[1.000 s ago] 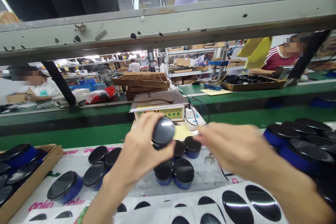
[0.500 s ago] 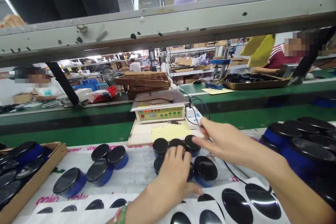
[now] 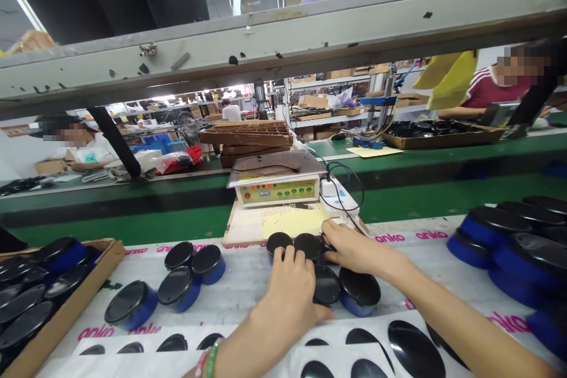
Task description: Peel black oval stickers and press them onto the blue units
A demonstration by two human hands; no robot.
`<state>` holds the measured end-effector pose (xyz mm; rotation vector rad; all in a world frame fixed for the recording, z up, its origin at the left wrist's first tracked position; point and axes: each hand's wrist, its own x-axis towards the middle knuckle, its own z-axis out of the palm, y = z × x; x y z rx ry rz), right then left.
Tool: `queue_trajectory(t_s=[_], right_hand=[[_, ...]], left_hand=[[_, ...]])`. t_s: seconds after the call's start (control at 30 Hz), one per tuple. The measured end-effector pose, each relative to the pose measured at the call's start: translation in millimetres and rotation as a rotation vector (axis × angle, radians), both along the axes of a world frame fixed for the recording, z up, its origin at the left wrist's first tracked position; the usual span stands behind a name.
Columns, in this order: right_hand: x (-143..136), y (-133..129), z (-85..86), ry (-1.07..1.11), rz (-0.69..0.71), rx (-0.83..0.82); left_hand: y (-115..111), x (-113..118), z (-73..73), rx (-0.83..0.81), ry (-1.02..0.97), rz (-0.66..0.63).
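My left hand (image 3: 287, 292) is closed over a round blue part with a glossy black top. Its curled fingers and palm cover nearly all of that part, and its thumb stretches to the right. My right hand (image 3: 357, 248) grips another such part at the back right of the group, mostly hidden by the fingers. Close around them stand more black-topped blue parts: one at the back left (image 3: 279, 243), one at the back middle (image 3: 307, 245), one in front (image 3: 326, 285) and one at the right (image 3: 359, 290).
White sheets with black oval pieces (image 3: 414, 347) lie in front. Several blue parts (image 3: 179, 288) stand left, beside a cardboard tray (image 3: 100, 274). Stacked blue parts (image 3: 522, 263) are at right. Behind sit a control box (image 3: 279, 191) and power strip (image 3: 343, 204); a shelf beam (image 3: 310, 53) crosses above.
My right hand has come down and left from above the power strip side onto the back-right part. The left hand stays over the group, shifted slightly. The view has moved a little.
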<state>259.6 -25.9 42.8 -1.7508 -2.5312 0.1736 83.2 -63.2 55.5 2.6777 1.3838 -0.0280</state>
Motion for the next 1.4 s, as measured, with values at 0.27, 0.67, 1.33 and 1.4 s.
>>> queue_trajectory(t_s=[0.27, 0.67, 1.33, 1.4], right_hand=[[11, 1, 10.5, -0.075, -0.037, -0.044], [6, 2, 6.4, -0.109, -0.035, -0.123], [-37, -2, 0.3, 0.309, 0.084, 0.015], [-33, -1, 1.6, 0.337, 0.082, 0.022]], left_hand=[[0, -7, 9.5, -0.124, -0.009, -0.109], [1, -8, 6.4, -0.158, -0.011, -0.151], [82, -72, -1.5, -0.192, -0.389, -0.148], [83, -74, 2.9, -0.169, -0.444, -0.119]])
